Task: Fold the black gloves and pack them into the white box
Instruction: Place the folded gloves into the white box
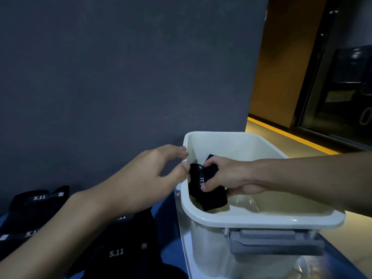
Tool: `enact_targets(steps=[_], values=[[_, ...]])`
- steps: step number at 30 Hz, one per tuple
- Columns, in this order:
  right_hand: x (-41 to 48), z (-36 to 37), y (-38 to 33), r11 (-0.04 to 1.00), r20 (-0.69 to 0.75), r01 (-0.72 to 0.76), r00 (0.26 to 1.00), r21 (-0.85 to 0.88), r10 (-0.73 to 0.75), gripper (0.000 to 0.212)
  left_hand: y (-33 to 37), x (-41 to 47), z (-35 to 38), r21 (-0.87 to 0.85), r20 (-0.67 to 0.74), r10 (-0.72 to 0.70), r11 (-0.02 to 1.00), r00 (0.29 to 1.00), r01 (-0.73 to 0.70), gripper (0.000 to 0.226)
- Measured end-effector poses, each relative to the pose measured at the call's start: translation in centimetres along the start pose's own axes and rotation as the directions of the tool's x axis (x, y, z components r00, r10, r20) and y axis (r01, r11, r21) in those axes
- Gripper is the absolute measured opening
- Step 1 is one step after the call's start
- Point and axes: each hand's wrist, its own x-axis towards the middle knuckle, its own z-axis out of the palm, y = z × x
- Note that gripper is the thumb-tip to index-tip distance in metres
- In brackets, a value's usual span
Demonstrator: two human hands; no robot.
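Folded glove (209,196): black fabric bundle, white "5.11" print, inside the box (261,219) at its left wall. Right hand (227,176) reaches in and grips it, fingers curled round. Left hand (149,174) is half open, holding nothing, fingertips at the left rim. The box is smooth white plastic with rounded corners and a grey latch (269,241). More black gloves (116,248) lie flat on the blue worktop (169,238), left of the box. Dark wall (120,77) behind.

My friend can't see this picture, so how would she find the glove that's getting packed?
Find the big white box on the right. Inside it, by its left wall, the right hand grips a folded black glove. It alone is in the box; the other black gloves lie outside, to the left.
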Motion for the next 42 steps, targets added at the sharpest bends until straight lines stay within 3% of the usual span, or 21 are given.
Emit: enact_targets(steps=[10, 16, 18, 21, 24, 27, 31, 35, 42], values=[[1.8, -0.6, 0.9, 0.948, 0.056, -0.090, 0.992, -0.305, 0.113, 0.064, -0.3, -0.1, 0.4, -0.038, -0.014, 0.014, 0.999, 1.000, -0.015, 0.048], [2.5, -0.8, 1.7, 0.996, 0.125, -0.085, 0.988, -0.032, 0.088, 0.071, 0.0, -0.1, 0.4, -0.052, -0.022, 0.025, 0.998, 0.999, -0.026, 0.057], [2.5, -0.8, 1.7, 0.998, 0.135, -0.062, 0.989, -0.017, 0.064, 0.074, 0.0, -0.1, 0.4, -0.039, -0.021, 0.024, 0.999, 0.999, -0.025, 0.057], [2.1, -1.0, 1.7, 0.965, 0.149, -0.003, 0.988, -0.264, 0.044, 0.075, 0.0, -0.3, 0.4, -0.041, -0.016, 0.016, 0.999, 1.000, -0.017, 0.053], [1.4, -1.3, 1.6, 0.811, 0.040, 0.050, 0.999, -0.582, -0.032, 0.091, 0.2, -0.4, 0.4, -0.030, -0.011, 0.015, 0.999, 1.000, -0.015, 0.054], [1.5, -1.3, 1.4, 0.713, -0.057, 0.112, 0.976, -0.692, -0.209, 0.103, 0.2, -0.3, 0.4, -0.022, -0.011, 0.016, 1.000, 1.000, -0.016, 0.050], [2.0, -1.0, 1.5, 0.672, -0.051, 0.140, 0.965, -0.727, -0.257, 0.091, 0.3, -0.3, 0.4, -0.024, -0.012, 0.007, 1.000, 1.000, -0.007, 0.055], [2.3, -1.1, 1.7, 0.702, -0.040, 0.147, 0.969, -0.697, -0.242, 0.076, 0.3, -0.4, 0.4, -0.011, -0.004, 0.003, 1.000, 1.000, -0.003, 0.051], [2.1, -1.5, 1.5, 0.745, -0.005, 0.155, 0.978, -0.649, -0.207, 0.087, 0.2, -0.3, 0.4, -0.029, 0.007, 0.003, 1.000, 1.000, -0.003, 0.053]])
